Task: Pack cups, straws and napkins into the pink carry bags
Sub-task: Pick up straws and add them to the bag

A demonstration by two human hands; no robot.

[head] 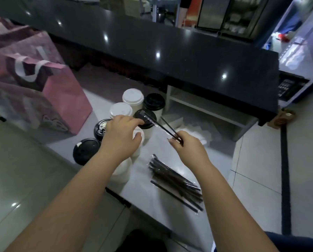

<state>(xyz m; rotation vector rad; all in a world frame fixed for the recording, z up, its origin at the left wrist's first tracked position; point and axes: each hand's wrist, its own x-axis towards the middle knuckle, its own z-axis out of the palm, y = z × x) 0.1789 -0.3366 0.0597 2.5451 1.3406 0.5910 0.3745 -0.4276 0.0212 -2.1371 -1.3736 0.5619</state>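
Several lidded paper cups with white and black lids stand in a cluster on the white worktop. My right hand pinches the near ends of two wrapped black straws, which reach out over the black-lidded cups. My left hand hovers above the cups, and its fingers touch the far end of one held straw. A pile of wrapped black straws lies on the worktop under my right forearm. Pink carry bags stand at the left. White napkins lie behind my right hand.
A long black counter runs across the back, above a white shelf. The worktop's right edge drops to a tiled floor. A grey surface lies at the near left.
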